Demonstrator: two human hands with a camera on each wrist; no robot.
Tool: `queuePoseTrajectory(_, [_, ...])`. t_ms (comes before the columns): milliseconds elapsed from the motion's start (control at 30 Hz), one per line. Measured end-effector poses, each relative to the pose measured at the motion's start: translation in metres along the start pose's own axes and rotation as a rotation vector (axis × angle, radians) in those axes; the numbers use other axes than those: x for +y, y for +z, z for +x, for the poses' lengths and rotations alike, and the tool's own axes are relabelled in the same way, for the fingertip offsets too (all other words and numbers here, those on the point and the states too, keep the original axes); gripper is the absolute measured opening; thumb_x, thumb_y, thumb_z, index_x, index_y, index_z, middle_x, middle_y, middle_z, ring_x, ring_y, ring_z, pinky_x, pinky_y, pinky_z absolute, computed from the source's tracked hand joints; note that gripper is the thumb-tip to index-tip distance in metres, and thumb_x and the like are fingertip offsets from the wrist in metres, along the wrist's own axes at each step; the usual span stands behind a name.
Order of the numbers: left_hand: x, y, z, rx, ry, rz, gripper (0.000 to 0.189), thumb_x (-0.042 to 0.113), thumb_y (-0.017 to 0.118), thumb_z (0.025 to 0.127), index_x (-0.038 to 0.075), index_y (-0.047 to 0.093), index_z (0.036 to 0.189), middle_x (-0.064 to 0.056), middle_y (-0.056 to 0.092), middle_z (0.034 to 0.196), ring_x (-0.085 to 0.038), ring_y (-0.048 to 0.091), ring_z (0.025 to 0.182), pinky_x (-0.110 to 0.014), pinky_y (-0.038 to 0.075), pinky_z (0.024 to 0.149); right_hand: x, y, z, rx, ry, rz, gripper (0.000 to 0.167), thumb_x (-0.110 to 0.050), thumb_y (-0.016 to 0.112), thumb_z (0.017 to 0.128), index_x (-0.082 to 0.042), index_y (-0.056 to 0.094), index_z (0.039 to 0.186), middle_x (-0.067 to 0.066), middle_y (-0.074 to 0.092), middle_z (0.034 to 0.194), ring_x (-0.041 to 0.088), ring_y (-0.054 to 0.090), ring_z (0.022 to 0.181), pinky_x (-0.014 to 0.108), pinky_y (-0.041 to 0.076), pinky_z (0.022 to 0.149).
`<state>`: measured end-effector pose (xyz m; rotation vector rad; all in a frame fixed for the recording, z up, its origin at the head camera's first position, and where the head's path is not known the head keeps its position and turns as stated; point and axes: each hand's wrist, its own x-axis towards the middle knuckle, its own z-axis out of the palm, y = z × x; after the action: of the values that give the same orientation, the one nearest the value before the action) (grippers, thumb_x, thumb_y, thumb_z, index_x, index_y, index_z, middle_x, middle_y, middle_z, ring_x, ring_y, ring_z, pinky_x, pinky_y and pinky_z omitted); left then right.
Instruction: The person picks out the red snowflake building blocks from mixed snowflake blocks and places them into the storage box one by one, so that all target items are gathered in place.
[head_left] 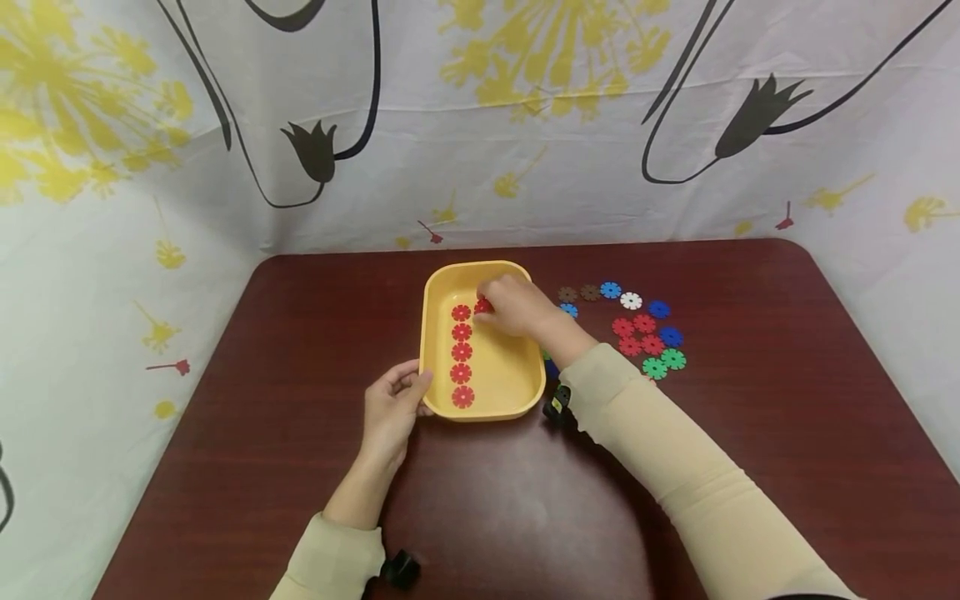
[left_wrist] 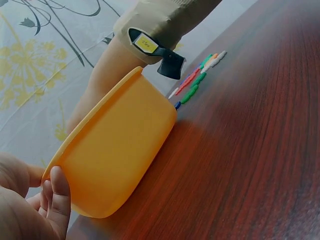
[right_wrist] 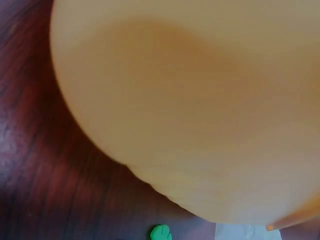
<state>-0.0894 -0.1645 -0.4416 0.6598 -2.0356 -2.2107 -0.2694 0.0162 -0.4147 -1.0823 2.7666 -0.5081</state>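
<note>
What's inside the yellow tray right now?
Five red discs in a column, and a sixth disc beside the top one, partly hidden by the right hand. Whatever else that hand covers can't be seen.

In view: one tray, ten red discs, two light-blue discs, two brown discs.

Tray on tbl, disc col. in its L half, loose discs to R, backdrop behind.
</note>
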Motion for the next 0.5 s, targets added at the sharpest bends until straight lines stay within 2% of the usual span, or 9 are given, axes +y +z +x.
queuePoseTrajectory(133, [-0.0003,0.0001,-0.0007,0.002,0.004,0.002,0.029,0.01,0.071,0.096,-0.001,0.066,0.122,-0.01,0.059,0.094,-0.015,0.058,0.07,-0.021,0.054,0.054,-0.0033,0.0,0.0,-0.031,0.032,-0.044,0.027,-0.032,0.074,0.095,-0.006,0.067,0.097,0.005,0.053,0.07,0.018,0.046,0.062,0.031,0.039,0.061])
queuePoseTrajectory(333, [-0.0009,0.0001,-0.0009,0.0,0.004,0.007,0.029,0.01,0.071,0.096,0.0,0.066,0.122,-0.009,0.059,0.094,-0.015,0.058,0.07,-0.021,0.055,0.054,-0.0033,-0.0013,-0.0012,-0.047,0.055,-0.059,0.027,-0.029,0.072,0.096,-0.004,0.069,0.105,0.005,0.053,0.07,0.017,0.046,0.061,0.03,0.041,0.062])
queuePoseTrajectory(400, [-0.0009,0.0,-0.0006,-0.001,0.008,0.007,0.029,0.01,0.071,0.096,-0.001,0.066,0.123,-0.009,0.059,0.094,-0.015,0.058,0.07,-0.021,0.054,0.054,-0.0023,-0.0029,-0.0026,-0.044,0.051,-0.034,0.028,-0.027,0.073,0.096,-0.002,0.069,0.109,0.008,0.06,0.077,0.019,0.051,0.065,0.03,0.045,0.064])
queuePoseTrajectory(500, [-0.0009,-0.0003,-0.0001,0.001,0.016,-0.002,0.03,0.01,0.071,0.096,-0.002,0.066,0.123,-0.009,0.059,0.093,-0.015,0.058,0.07,-0.021,0.054,0.054,0.0002,-0.0051,-0.0054,-0.023,0.03,0.021,0.033,-0.023,0.073,0.096,0.0,0.068,0.119,0.014,0.069,0.101,0.024,0.063,0.084,0.034,0.054,0.076])
